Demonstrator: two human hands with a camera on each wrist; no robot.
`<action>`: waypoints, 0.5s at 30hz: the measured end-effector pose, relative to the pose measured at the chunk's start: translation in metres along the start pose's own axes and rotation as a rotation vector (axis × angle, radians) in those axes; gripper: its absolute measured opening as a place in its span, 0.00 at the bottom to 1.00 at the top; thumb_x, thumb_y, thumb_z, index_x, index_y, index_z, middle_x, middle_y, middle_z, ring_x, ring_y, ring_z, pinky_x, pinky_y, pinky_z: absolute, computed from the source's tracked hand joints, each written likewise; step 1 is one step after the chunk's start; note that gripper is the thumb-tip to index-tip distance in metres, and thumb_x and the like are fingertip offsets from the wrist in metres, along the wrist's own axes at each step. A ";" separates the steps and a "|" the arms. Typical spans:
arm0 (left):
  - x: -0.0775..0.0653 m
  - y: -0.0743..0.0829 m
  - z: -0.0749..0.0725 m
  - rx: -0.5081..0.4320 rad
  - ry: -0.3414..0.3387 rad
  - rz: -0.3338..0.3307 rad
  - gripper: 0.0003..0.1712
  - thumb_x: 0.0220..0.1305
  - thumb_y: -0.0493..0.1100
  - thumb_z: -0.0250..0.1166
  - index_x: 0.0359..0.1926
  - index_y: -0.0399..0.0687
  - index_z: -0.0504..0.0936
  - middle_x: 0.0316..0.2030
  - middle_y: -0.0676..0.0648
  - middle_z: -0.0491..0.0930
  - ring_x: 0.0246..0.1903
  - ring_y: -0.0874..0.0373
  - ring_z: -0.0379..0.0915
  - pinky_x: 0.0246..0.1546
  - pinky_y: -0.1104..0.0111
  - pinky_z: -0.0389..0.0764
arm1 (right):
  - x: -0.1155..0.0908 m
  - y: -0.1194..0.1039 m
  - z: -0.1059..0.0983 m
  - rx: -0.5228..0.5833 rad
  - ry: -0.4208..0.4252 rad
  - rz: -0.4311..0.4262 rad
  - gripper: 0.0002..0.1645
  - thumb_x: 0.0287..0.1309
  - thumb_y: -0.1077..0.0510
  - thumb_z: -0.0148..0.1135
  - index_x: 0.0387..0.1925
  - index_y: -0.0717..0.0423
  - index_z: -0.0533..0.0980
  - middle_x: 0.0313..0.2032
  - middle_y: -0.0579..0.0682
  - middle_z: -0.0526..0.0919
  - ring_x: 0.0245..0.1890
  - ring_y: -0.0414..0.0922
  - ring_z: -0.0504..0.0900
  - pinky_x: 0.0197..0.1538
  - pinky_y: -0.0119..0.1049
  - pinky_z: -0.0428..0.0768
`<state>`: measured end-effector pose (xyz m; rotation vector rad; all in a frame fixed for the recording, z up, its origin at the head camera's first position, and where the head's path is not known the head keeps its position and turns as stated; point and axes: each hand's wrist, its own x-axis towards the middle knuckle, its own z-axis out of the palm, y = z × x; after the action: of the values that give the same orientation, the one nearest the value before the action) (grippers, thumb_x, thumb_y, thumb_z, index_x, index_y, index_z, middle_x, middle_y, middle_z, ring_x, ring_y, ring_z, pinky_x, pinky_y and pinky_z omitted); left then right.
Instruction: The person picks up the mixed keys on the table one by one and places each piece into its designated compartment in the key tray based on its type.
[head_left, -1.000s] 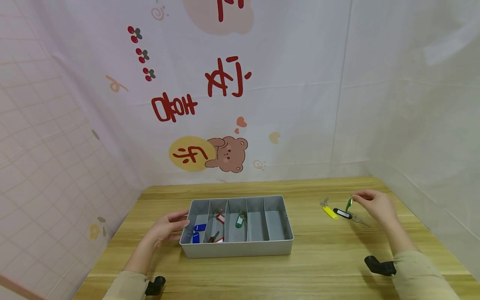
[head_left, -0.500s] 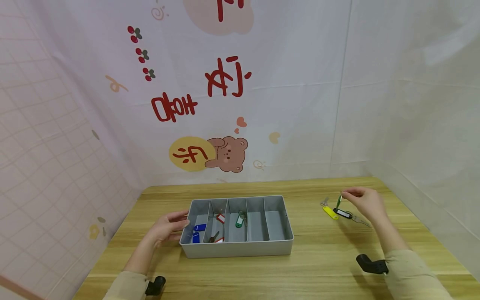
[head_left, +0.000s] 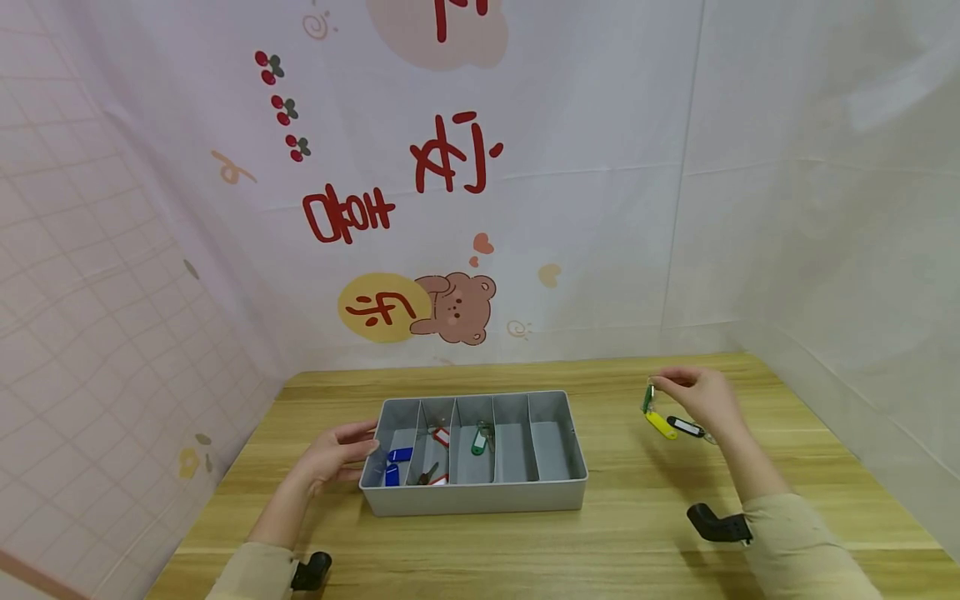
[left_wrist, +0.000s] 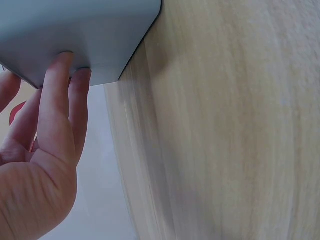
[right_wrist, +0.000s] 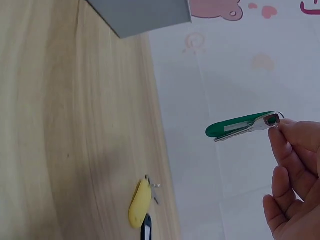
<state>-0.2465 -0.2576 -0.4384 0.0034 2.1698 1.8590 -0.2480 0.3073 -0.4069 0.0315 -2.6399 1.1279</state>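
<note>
My right hand (head_left: 705, 402) pinches the ring of a green key tag (right_wrist: 240, 125) between thumb and fingertips. A silver key (right_wrist: 235, 134) hangs beside the tag, both held up above the table. In the head view they overlap the key ring end of a yellow key tag (head_left: 661, 425) lying on the wood. A black key tag (head_left: 686, 427) lies just right of it, its key partly hidden by my wrist. My left hand (head_left: 333, 454) rests against the left end of a grey divided tray (head_left: 480, 498), with nearly straight fingers (left_wrist: 56, 105) touching its outer wall.
Inside the tray, blue key tags (head_left: 400, 455) lie in the leftmost compartment, red ones (head_left: 442, 437) in the second and a green one (head_left: 478, 441) in the middle. The wooden table (head_left: 630, 533) ends at a printed white curtain (head_left: 600, 208).
My right hand has moved left with the green key tag, passing from over the black tag to over the yellow one. My left hand and the tray have stayed put.
</note>
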 end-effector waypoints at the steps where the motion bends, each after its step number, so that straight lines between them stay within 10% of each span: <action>1: 0.000 0.000 0.000 0.001 0.001 -0.001 0.37 0.67 0.36 0.65 0.72 0.32 0.61 0.64 0.28 0.66 0.51 0.47 0.78 0.46 0.51 0.82 | 0.000 -0.003 0.001 0.009 -0.003 -0.002 0.28 0.65 0.40 0.62 0.49 0.60 0.84 0.45 0.60 0.86 0.49 0.60 0.79 0.49 0.56 0.77; 15: 0.000 0.000 0.000 0.005 0.004 -0.006 0.37 0.66 0.37 0.66 0.72 0.33 0.61 0.65 0.29 0.67 0.51 0.47 0.78 0.45 0.53 0.83 | 0.006 -0.040 0.023 0.092 -0.057 -0.036 0.24 0.65 0.43 0.64 0.47 0.59 0.85 0.45 0.57 0.86 0.47 0.57 0.80 0.48 0.51 0.78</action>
<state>-0.2462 -0.2577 -0.4385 -0.0054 2.1751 1.8522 -0.2542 0.2640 -0.3922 0.1310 -2.6235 1.2539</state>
